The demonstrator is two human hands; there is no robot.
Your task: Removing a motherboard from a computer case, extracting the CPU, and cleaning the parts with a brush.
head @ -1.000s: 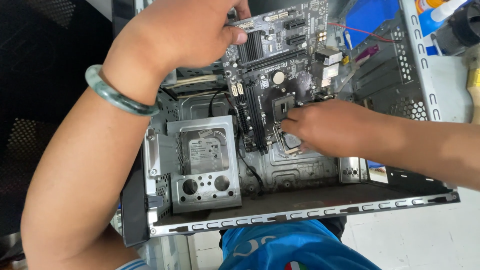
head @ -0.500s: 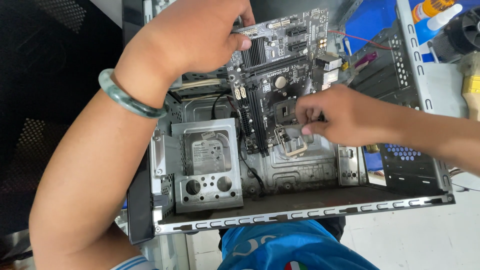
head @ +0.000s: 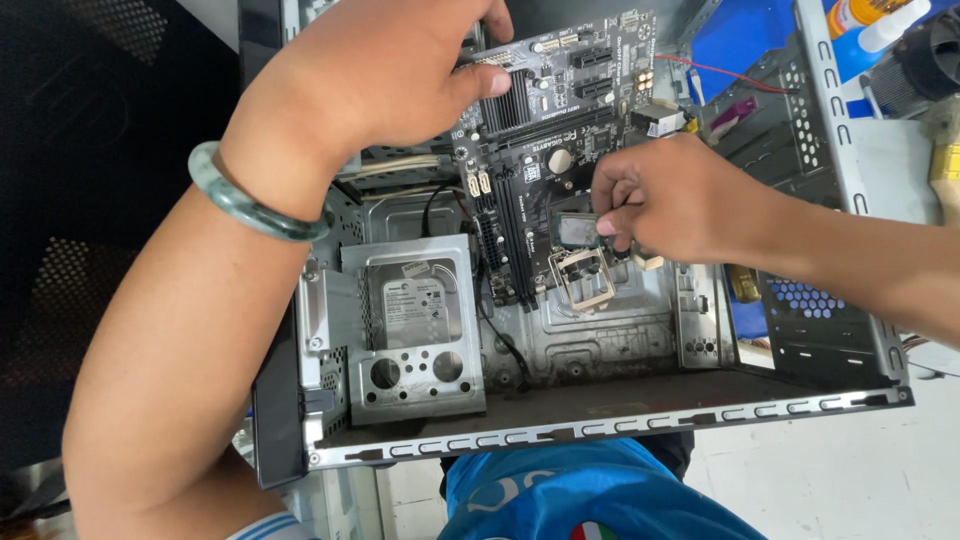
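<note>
A black motherboard point(head: 575, 95) lies inside an open grey computer case point(head: 600, 425). My left hand point(head: 375, 75), with a green bangle on the wrist, grips the board's far left edge, thumb on its face. My right hand point(head: 670, 200) pinches a small square processor point(head: 577, 232) by one side, just above the socket. The socket's metal retention frame point(head: 585, 282) stands flipped open below the chip. The fingertips hide the processor's right edge.
A silver hard drive point(head: 420, 310) sits in a perforated metal bracket at the case's left. Black cables run between the drive and the board. Blue fabric point(head: 580, 495) shows under the near rim. Bottles and a fan point(head: 930, 45) lie at the top right.
My right hand has lifted away from the socket and moved up, now with the processor between its fingers. The left hand has kept its hold on the board.
</note>
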